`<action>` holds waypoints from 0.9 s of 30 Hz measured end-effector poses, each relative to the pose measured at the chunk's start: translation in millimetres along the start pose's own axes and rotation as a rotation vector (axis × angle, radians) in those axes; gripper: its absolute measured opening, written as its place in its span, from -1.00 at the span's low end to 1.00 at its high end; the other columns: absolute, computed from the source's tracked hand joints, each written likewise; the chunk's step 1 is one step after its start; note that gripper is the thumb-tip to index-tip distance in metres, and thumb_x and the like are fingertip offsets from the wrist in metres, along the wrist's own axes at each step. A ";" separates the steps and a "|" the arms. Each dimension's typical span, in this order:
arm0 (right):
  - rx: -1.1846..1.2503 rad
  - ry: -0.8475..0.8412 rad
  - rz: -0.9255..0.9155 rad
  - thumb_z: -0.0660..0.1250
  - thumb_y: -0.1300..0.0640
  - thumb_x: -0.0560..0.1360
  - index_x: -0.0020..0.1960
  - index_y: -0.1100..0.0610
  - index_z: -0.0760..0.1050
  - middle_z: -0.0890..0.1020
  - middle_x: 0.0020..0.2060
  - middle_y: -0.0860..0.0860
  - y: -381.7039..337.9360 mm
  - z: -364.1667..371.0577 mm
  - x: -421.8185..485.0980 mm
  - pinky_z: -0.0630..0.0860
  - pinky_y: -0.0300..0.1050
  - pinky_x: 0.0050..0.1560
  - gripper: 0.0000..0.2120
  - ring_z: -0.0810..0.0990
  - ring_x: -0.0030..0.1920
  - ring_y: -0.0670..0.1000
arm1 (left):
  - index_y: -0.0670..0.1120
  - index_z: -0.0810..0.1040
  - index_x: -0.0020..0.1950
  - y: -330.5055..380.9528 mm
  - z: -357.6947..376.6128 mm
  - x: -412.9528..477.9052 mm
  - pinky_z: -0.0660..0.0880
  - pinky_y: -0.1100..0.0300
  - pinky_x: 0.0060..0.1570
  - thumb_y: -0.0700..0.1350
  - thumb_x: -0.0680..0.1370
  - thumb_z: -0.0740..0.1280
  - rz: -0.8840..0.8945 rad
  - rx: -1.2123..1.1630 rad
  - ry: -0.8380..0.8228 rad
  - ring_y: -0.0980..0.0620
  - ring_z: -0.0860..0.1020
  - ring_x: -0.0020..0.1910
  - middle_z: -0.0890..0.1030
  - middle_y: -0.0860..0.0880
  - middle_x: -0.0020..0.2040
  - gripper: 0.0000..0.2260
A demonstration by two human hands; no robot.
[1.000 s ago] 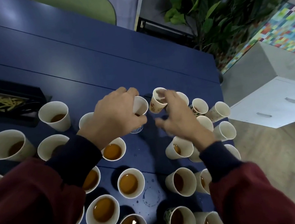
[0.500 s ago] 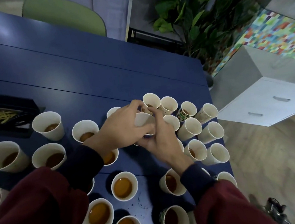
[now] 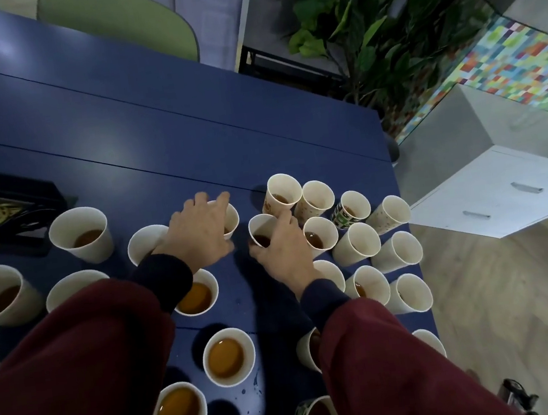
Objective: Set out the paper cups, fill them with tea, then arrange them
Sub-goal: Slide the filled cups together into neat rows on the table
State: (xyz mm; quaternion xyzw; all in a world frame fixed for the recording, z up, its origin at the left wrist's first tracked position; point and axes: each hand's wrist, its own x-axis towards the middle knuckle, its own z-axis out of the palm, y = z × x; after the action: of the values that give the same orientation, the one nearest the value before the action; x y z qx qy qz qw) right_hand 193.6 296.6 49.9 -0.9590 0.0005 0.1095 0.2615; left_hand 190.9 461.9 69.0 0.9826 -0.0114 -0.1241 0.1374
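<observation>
- Two paper cups are the ones in play, standing side by side on the blue table (image 3: 119,140) between the tea-filled rows on our left and the tight cluster on our right.
- Our left hand (image 3: 200,237) lies over the left-hand cup (image 3: 231,220) from above, fingers curved down across its rim and closed on it. Most of that cup is hidden, so we cannot tell how full it is.
- Our right hand (image 3: 283,251) wraps the near side of the right-hand cup (image 3: 261,231), thumb and fingers curled round its wall. Dark tea shows inside.
- Half a second ago both hands met on a single cup. Now they are apart, one cup each, and both cups look to be down on the table.
- A second ago the printed cup (image 3: 279,194) was tilted in the right hand's fingers. Now it stands free at the back of the cluster, just behind the right-hand cup.
- We judge that we are in the arranging stage, and that these two need only nudging into line.
- Beside them, the clustered cups (image 3: 356,245) touch rim to rim near the table's edge, while nearer us the filled cups (image 3: 229,357) stand apart.
- Farther out are a black tray (image 3: 37,202) on the left, a green chair (image 3: 115,23), a plant (image 3: 362,7) and a white cabinet (image 3: 505,192).
</observation>
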 end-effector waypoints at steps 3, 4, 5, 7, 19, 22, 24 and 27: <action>-0.080 -0.059 -0.024 0.57 -0.04 0.40 0.46 0.20 0.19 0.40 0.35 0.17 -4.3 -5.4 -0.8 0.45 0.01 0.17 -0.17 0.51 0.29 0.21 | 0.04 0.09 0.59 -2.2 3.8 6.2 0.46 -0.07 0.17 0.13 0.51 0.44 0.003 -0.022 -0.018 -0.19 0.42 0.32 0.35 -0.17 0.41 -0.22; -0.152 -0.081 -0.050 0.57 -0.10 0.39 0.45 0.19 0.21 0.40 0.35 0.15 -6.9 -11.3 -0.8 0.46 0.02 0.13 -0.16 0.51 0.28 0.20 | 0.04 0.09 0.59 -2.3 4.1 7.9 0.46 -0.06 0.15 0.13 0.52 0.43 0.000 -0.025 -0.015 -0.18 0.42 0.32 0.35 -0.16 0.40 -0.24; -0.222 -0.079 -0.077 0.55 -0.15 0.38 0.42 0.18 0.25 0.42 0.32 0.13 -10.1 -20.0 0.4 0.46 0.02 0.06 -0.20 0.52 0.25 0.19 | 0.04 0.12 0.58 -2.2 4.1 8.9 0.47 -0.04 0.12 0.12 0.53 0.41 -0.005 -0.027 -0.008 -0.18 0.43 0.31 0.35 -0.15 0.39 -0.28; -0.295 0.013 -0.122 0.48 -0.19 0.42 0.25 0.15 0.39 0.50 0.17 0.09 -19.1 -43.7 7.7 0.41 -0.04 -0.09 -0.40 0.56 0.12 0.18 | 0.01 0.23 0.51 -2.6 4.5 10.9 0.44 -0.01 0.00 0.10 0.55 0.38 -0.022 -0.030 0.013 -0.16 0.45 0.24 0.38 -0.13 0.31 -0.40; -0.665 -0.287 -0.272 0.50 0.17 0.44 0.59 -0.07 0.14 0.33 0.39 0.14 -12.4 -80.0 95.0 0.37 0.19 0.34 -0.15 0.41 0.35 0.22 | -0.02 0.38 0.39 -2.3 -2.5 10.4 0.48 -0.03 -0.04 0.10 0.52 0.40 -0.132 -0.004 0.043 -0.15 0.47 0.20 0.40 -0.13 0.25 -0.51; -0.621 -0.284 -0.278 0.49 0.15 0.45 0.54 -0.04 0.24 0.38 0.31 0.13 -9.0 -73.7 98.5 0.46 0.14 0.25 -0.26 0.50 0.23 0.21 | 0.00 0.39 0.41 -9.7 4.1 9.1 0.48 -0.03 -0.06 0.12 0.52 0.39 -0.124 -0.050 0.055 -0.15 0.49 0.17 0.41 -0.13 0.24 -0.50; -0.595 -0.263 -0.291 0.50 0.07 0.44 0.50 -0.02 0.28 0.40 0.27 0.12 -9.2 -71.4 101.9 0.49 0.10 0.17 -0.30 0.52 0.18 0.21 | 0.01 0.35 0.46 -13.7 7.8 7.7 0.50 -0.04 -0.01 0.18 0.52 0.40 -0.107 -0.087 0.063 -0.15 0.49 0.19 0.41 -0.13 0.27 -0.42; -0.551 -0.244 -0.277 0.53 0.00 0.42 0.46 -0.01 0.31 0.42 0.25 0.12 -11.0 -67.4 108.2 0.52 0.09 0.16 -0.31 0.53 0.17 0.19 | 0.02 0.33 0.50 -15.6 8.5 6.0 0.52 -0.06 0.10 0.24 0.51 0.39 -0.098 -0.127 0.087 -0.15 0.49 0.23 0.42 -0.14 0.31 -0.36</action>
State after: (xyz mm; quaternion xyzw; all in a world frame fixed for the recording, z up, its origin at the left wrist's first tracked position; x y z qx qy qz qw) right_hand 314.0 278.4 89.2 -0.9644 -0.1908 0.1828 0.0030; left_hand 194.4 474.2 55.4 0.9758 0.0507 -0.0884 0.1933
